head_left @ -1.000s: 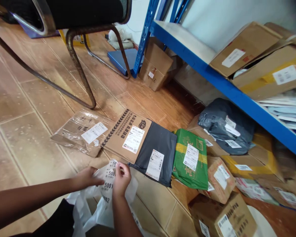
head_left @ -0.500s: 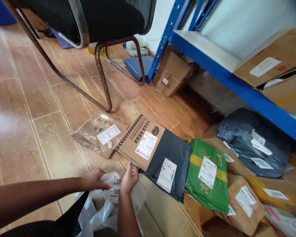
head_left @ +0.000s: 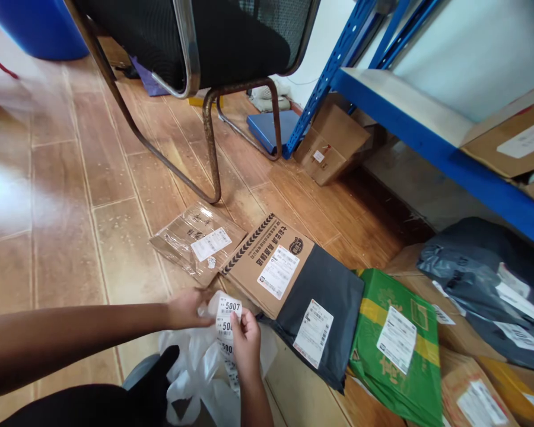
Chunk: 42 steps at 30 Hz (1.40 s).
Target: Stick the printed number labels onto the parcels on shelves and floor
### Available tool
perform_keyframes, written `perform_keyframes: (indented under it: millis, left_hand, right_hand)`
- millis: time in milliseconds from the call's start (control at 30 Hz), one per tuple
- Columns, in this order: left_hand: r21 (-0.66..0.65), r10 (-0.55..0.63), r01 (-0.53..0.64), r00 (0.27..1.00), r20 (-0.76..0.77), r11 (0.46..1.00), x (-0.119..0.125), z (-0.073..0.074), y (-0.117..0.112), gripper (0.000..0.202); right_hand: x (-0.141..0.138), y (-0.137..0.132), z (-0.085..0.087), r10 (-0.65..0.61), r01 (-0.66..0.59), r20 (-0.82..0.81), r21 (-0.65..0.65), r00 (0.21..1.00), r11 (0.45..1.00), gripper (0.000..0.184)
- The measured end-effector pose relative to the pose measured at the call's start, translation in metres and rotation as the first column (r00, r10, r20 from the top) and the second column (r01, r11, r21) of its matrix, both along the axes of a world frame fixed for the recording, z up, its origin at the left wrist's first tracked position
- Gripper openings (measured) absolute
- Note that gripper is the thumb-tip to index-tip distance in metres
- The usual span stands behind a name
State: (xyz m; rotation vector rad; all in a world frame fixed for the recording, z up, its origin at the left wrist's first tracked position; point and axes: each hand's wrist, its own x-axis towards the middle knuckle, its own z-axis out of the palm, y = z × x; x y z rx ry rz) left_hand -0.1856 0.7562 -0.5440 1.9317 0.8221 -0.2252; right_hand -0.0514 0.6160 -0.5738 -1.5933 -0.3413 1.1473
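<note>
A strip of white number labels (head_left: 228,326) on pale backing runs between my hands, its top label reading 5007. My right hand (head_left: 248,341) is closed on the strip's right edge, thumb on the printed face. My left hand (head_left: 189,309) pinches the pale backing at the upper left. Just beyond lie a plastic-wrapped brown parcel (head_left: 184,237), a flat cardboard mailer (head_left: 253,261) with a shipping label, and a dark grey mailer bag (head_left: 333,284). Below my hands is a crumpled white plastic bag (head_left: 204,379), partly hidden by my right arm.
A green parcel (head_left: 385,373) adjoins the dark mailer, with cartons and a large dark bag (head_left: 467,279) farther right. A black chair (head_left: 213,136) with rusty legs stands ahead. A blue-edged shelf (head_left: 427,142) crosses the right side, a cardboard box (head_left: 333,142) beneath its end.
My right hand has drawn back from the cardboard mailer's edge onto the label strip. The strip is now raised and its 5007 label shows. The view has shifted left.
</note>
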Motion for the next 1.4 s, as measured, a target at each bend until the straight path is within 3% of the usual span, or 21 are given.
perform_keyframes:
  millis: [67,167,267,433,567,767,867,1100,1267,1400]
  left_hand:
    - [0.011,0.041,-0.043,0.990,0.136,0.999,0.002,0.004,0.006,0.047]
    - [-0.069,0.085,-0.066,0.941,0.327,0.995,0.008,0.009,0.011,0.041]
    - [-0.156,0.146,-0.092,0.913,0.382,0.983,0.014,0.015,0.008,0.038]
    - [-0.207,0.323,-0.272,0.906,0.274,0.940,0.022,0.020,-0.006,0.039]
    - [-0.260,0.330,-0.265,0.909,0.253,0.928,0.026,0.018,-0.010,0.041]
    - [-0.238,0.329,-0.267,0.903,0.277,0.934,0.027,0.009,-0.009,0.049]
    - [-0.251,0.329,-0.269,0.913,0.241,0.930,0.026,0.004,-0.009,0.048]
    - [-0.281,0.328,-0.276,0.931,0.160,0.919,0.020,0.000,-0.005,0.029]
    - [-0.261,0.358,-0.318,0.925,0.125,0.911,0.018,-0.002,-0.008,0.023]
    - [-0.252,0.402,-0.372,0.912,0.079,0.893,0.009,-0.013,-0.013,0.024]
  right_hand:
    - [-0.004,0.001,0.005,0.034,-0.033,-0.017,0.012,0.999,0.999,0.042]
    - [-0.007,0.002,0.013,0.002,-0.002,-0.029,0.024,1.000,1.000,0.042]
    - [-0.008,0.004,0.018,-0.037,0.039,-0.062,0.030,0.997,0.999,0.043]
    - [-0.007,0.005,0.023,-0.059,0.060,-0.118,0.010,0.991,0.998,0.044]
    - [-0.007,0.006,0.023,-0.136,0.132,-0.130,-0.036,0.982,0.991,0.047]
    - [-0.007,0.009,0.019,-0.266,0.266,-0.205,-0.028,0.942,0.964,0.055]
    - [-0.007,0.007,0.015,-0.208,0.204,-0.190,-0.043,0.959,0.978,0.052]
    - [-0.008,0.001,0.003,-0.084,0.086,0.065,-0.027,0.994,0.996,0.041]
    - [-0.021,0.001,-0.006,-0.091,0.093,0.055,-0.042,0.994,0.995,0.046]
    - [-0.040,0.003,-0.014,-0.144,0.143,-0.028,-0.033,0.989,0.989,0.045]
